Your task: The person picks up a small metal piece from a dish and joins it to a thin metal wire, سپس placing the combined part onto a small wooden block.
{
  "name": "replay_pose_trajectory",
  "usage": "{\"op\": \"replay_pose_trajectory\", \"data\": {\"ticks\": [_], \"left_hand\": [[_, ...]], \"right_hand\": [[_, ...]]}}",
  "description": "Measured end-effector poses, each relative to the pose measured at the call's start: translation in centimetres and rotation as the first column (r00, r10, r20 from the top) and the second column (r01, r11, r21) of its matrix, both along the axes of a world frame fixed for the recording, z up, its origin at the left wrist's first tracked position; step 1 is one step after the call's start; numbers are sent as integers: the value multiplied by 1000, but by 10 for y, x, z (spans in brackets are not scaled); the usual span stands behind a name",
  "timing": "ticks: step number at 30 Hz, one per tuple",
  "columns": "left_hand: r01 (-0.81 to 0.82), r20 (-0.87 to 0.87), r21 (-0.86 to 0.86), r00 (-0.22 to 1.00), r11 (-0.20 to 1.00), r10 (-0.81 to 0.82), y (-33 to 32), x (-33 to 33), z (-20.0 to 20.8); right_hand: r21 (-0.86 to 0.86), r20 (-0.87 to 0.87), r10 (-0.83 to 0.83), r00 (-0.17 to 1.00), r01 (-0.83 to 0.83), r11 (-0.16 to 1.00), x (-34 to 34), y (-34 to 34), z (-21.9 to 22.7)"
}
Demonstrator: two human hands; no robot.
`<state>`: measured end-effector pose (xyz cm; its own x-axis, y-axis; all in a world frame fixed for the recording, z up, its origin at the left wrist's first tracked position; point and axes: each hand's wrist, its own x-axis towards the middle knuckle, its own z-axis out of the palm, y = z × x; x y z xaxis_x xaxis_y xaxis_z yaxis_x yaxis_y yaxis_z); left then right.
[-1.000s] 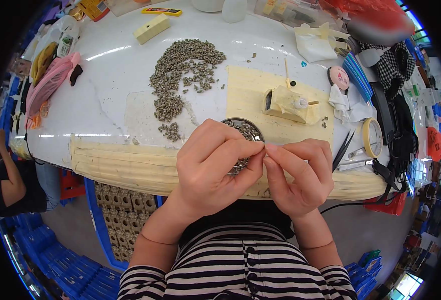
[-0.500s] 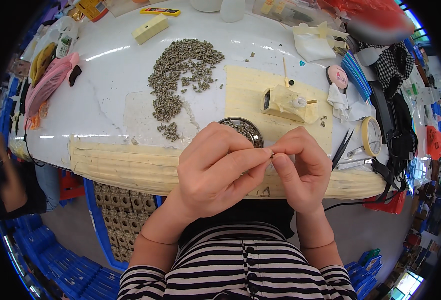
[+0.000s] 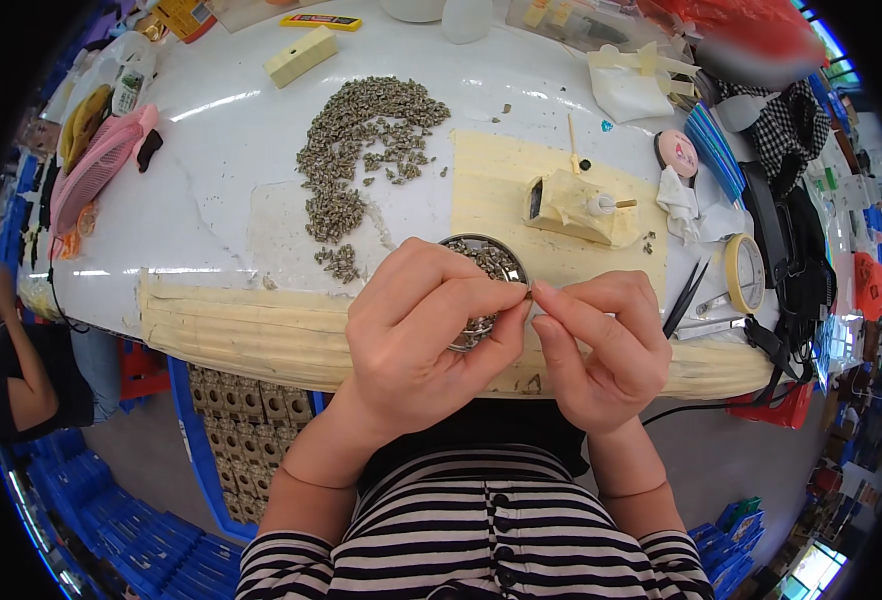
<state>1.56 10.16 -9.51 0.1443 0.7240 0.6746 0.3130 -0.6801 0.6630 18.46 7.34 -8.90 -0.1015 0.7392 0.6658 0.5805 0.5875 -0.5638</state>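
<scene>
Above the table's front edge, my left hand pinches a tiny metal part between thumb and index finger. Most of the part is hidden by the fingertips. My right hand meets it from the other side, its index fingertip at the part and its thumb a little apart below. Behind and partly under my left hand sits a round metal dish of small silvery parts. Farther back, a large curved heap of similar small metal parts lies loose on the white table.
A tape-covered block with a small nozzle stands on yellow paper. Black tweezers and a tape roll lie at right. A pink basket is at left. Below the edge is a blue crate of metal blocks.
Both hands have shifted slightly left. My right thumb has come away from its index finger, and more of the dish shows. At far left, another person's arm has moved.
</scene>
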Motion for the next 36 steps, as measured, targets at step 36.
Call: {"op": "replay_pose_trajectory", "data": {"ticks": [36], "left_hand": [[107,4,66,994,992,-107,3,-2,-1]], "right_hand": [[-293,-306,100,947,-193,936,6,0,-1]]}}
